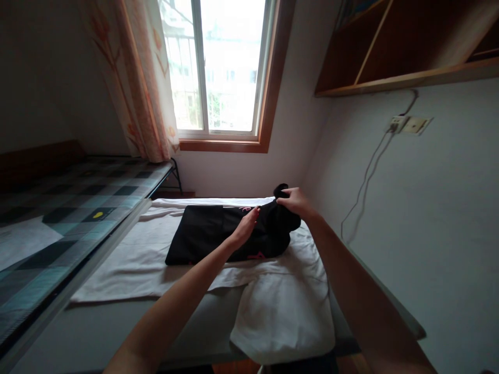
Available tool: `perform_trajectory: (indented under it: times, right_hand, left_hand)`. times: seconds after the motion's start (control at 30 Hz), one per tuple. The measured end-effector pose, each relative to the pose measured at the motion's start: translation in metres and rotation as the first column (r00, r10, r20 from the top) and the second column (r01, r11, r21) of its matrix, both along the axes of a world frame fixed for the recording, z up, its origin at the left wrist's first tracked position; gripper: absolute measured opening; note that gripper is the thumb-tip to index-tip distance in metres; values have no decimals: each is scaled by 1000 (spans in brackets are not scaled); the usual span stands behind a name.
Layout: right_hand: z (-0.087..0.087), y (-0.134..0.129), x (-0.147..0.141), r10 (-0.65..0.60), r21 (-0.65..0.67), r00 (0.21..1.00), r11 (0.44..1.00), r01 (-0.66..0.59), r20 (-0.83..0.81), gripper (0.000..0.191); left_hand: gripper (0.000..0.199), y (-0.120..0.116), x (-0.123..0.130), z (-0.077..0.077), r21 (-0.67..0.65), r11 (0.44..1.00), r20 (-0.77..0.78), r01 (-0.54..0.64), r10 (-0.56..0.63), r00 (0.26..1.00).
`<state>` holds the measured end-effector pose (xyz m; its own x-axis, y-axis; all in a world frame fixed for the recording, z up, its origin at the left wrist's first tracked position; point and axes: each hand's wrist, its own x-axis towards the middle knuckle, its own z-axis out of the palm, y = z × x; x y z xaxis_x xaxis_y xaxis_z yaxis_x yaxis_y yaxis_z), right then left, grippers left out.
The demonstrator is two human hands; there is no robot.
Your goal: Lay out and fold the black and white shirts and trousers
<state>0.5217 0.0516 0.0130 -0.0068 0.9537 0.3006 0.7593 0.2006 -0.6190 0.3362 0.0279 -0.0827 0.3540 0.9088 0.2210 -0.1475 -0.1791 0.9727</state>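
I can't read the pink marks [256, 255] on the black cloth [202, 228], and the left hand [246, 227] hides part of it. Outside the window [234, 62] it's too bright and fuzzy to see much. The shelf [390, 78], the paper [25, 241] and both arms [171, 311] get cut off by the edges.

1. Over on the left, there's a bed [117, 182], with a paper [25, 241] lying on it.
2. Right of the bed is the surface [113, 322]; a cloth [288, 311] is spread on that, and the garment [202, 228] lies on the cloth.
3. Behind them, the window [230, 67], curtain [144, 83] at its left.
4. Right wall [436, 208]: shelf [409, 78] up high, sockets [417, 125] below, cable [364, 182] hanging down.
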Motion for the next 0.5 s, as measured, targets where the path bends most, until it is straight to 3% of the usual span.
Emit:
perform_trajectory:
  times: [0.07,0.13,0.2,0.27,0.37,0.43,0.5]
  right_hand:
    - [8,3,-31,45,16,989,999,-48,142,18]
    - [10,5,-56,48,10,966,999,-52,253,20]
    - [8,6,-73,24,-39,946,999,-12,324,25]
    - [4,5,-81,28,-85,940,996,1,340,26]
    - [-5,3,-87,88,-90,950,994,-63,300,25]
    - [-11,0,-91,190,-85,951,981,-174,244,21]
    - [-18,-4,-97,389,-140,917,916,-375,86,22]
  left_hand:
    - [66,-2,13,3,-146,978,215,150,-117,970]
    - [72,-8,25,3,-214,921,354,325,-237,905]
    - [73,-14,31,3,-253,876,443,411,-273,854]
    - [72,-15,24,5,-302,876,492,377,-195,849]
    - [70,-8,-6,12,-451,872,462,192,43,886]
    - [70,1,-28,18,-534,840,393,93,149,907]
    - [70,9,-45,22,-539,842,306,-4,200,931]
